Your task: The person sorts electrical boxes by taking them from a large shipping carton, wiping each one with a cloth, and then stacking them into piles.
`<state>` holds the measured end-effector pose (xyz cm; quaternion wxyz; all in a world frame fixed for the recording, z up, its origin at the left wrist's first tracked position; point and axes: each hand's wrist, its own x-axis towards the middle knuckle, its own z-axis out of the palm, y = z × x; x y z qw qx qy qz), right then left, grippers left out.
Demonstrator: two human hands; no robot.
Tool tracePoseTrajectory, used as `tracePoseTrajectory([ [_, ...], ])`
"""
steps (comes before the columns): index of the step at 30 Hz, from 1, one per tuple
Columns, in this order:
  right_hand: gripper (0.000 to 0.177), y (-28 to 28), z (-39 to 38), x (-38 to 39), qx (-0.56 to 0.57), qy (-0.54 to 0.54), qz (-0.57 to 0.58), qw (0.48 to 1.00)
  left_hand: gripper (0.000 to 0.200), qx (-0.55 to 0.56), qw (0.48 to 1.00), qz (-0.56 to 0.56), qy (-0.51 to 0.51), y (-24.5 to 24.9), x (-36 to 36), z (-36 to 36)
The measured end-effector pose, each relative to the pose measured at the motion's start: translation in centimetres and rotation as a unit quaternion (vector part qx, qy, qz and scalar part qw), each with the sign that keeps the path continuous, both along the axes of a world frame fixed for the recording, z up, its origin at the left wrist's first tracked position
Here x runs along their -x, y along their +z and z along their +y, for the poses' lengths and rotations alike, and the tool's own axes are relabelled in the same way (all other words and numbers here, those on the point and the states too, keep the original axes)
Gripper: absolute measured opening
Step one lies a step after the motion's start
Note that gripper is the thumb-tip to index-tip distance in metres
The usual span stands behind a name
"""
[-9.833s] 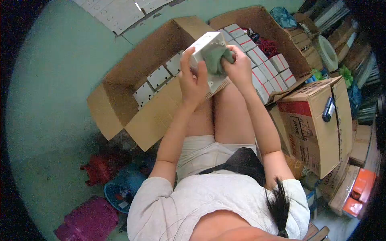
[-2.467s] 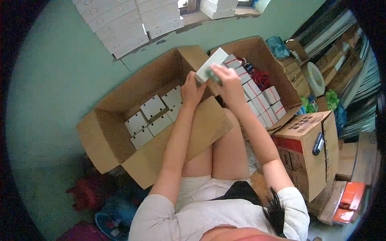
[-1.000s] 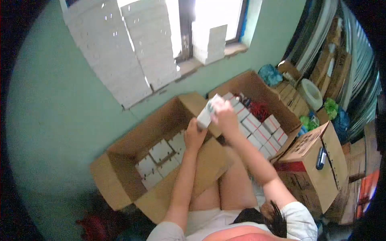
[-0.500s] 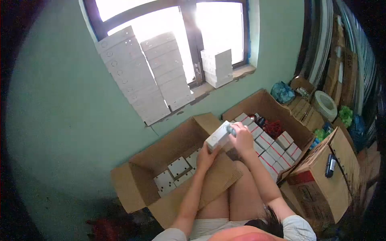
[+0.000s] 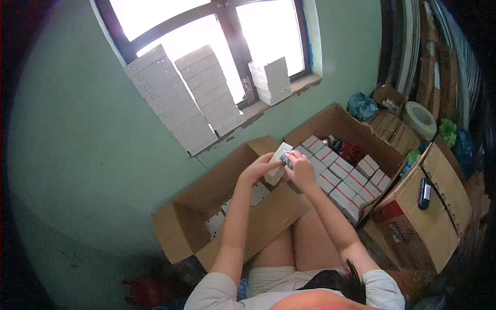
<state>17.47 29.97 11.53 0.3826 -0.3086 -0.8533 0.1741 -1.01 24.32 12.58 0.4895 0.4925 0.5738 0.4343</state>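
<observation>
Over the inner flap of the open carton in front of me, my left hand [image 5: 258,168] grips a white plastic box [image 5: 273,177] with round marks on its side, like an electrical wall box. My right hand [image 5: 301,170] is closed on a small blue-grey thing [image 5: 285,159] pressed against the box's face; its kind cannot be made out. Below, the cardboard carton [image 5: 188,232] holds more white boxes [image 5: 215,223] with small dark holes. My left forearm covers part of them.
On the right, another carton [image 5: 310,126] holds white boxes with red stripes [image 5: 341,169] and a red wire bundle [image 5: 353,152]. White boxes stand stacked on the windowsill [image 5: 170,103]. A marker-like dark object [image 5: 424,194] lies on a closed carton [image 5: 413,232]. A white coil [image 5: 419,120] sits behind.
The white box has tipped more upright and moved slightly up. My left hand has shifted from its lower end to its side; my right hand has moved left and down along it.
</observation>
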Motion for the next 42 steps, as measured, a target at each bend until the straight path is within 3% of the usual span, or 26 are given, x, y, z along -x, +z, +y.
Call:
tracePoseTrajectory([
  [2,0.040,0.8,-0.2,-1.0,0.006,-0.001,0.004,1.000,0.050,0.021,1.000,-0.007,-0.007,1.0,-0.3,-1.4],
  [4,0.037,1.6,0.1,-1.6,0.028,-0.016,0.087,0.996,0.049,-0.059,0.997,0.027,-0.052,0.6,-0.6,-2.7],
  [5,0.033,1.7,0.2,-1.7,0.032,-0.020,0.108,0.993,0.046,-0.029,0.998,-0.031,-0.039,0.3,-0.6,-3.7],
  [6,0.033,1.9,-0.1,-1.9,0.031,-0.019,0.107,0.994,0.046,-0.030,0.998,-0.033,-0.038,0.0,-0.8,-4.4],
  [8,0.032,2.0,-0.9,-2.4,0.073,0.097,0.011,0.993,0.048,0.012,0.998,-0.017,-0.059,-0.9,-1.4,-5.8],
  [10,0.032,0.6,-2.8,-2.1,0.055,0.124,0.018,0.991,0.040,-0.015,1.000,-0.017,-0.011,-3.2,-2.9,-6.6],
  [13,0.030,-0.3,-5.5,-2.0,0.093,0.142,0.090,0.981,0.019,-0.099,0.975,0.020,0.198,-7.1,-4.5,-6.3],
  [14,0.030,-0.3,-5.7,-2.1,0.094,0.141,0.089,0.982,0.019,-0.098,0.975,0.019,0.198,-7.4,-4.3,-6.3],
  [17,0.036,-0.1,-5.7,-2.4,0.087,0.111,0.092,0.986,0.032,-0.146,0.955,0.009,0.259,-6.9,-4.4,-6.2],
  [19,0.035,0.6,-5.3,-2.4,0.042,0.045,0.130,0.990,0.053,-0.157,0.892,-0.034,0.422,-2.3,-7.3,-6.2],
  [20,0.035,1.0,-5.8,-2.5,0.042,0.042,0.129,0.990,0.053,-0.155,0.893,-0.036,0.420,-1.6,-8.1,-5.6],
  [22,0.032,2.7,-7.0,-2.4,0.038,0.043,0.125,0.990,0.061,-0.206,0.835,0.029,0.509,-0.7,-9.4,-4.2],
  [26,0.034,4.2,-7.7,-2.8,-0.020,0.083,0.083,0.993,0.064,-0.245,0.843,-0.104,0.467,-1.5,-9.3,-2.9],
  [27,0.035,4.5,-6.9,-3.2,0.010,0.048,0.062,0.997,0.064,-0.245,0.843,-0.104,0.466,-1.1,-9.4,-3.3],
  [29,0.035,4.9,-5.4,-3.7,0.039,0.012,0.040,0.998,0.060,-0.235,0.795,-0.047,0.557,-0.2,-9.3,-4.3],
  [32,0.037,4.9,-5.1,-3.8,0.025,0.037,0.108,0.993,0.058,-0.294,0.803,-0.041,0.516,0.7,-8.8,-5.2],
  [34,0.035,6.1,-7.0,-3.3,0.006,0.087,0.125,0.988,0.057,-0.261,0.806,-0.006,0.531,0.5,-8.7,-3.9],
  [36,0.036,6.1,-8.0,-3.0,0.006,0.101,0.110,0.989,0.055,-0.253,0.853,-0.101,0.445,-0.7,-8.2,-3.0],
  [38,0.035,6.1,-7.1,-3.0,-0.015,0.081,0.092,0.992,0.053,-0.269,0.853,-0.110,0.433,-1.7,-7.6,-2.4],
  [40,0.035,4.9,-4.8,-3.2,-0.007,0.030,0.076,0.997,0.053,-0.349,0.789,0.175,0.475,-2.3,-6.8,-1.8],
  [42,0.035,4.4,-3.1,-3.6,-0.029,-0.003,0.119,0.992,0.054,-0.352,0.779,0.181,0.486,-0.9,-7.8,-2.2],
])
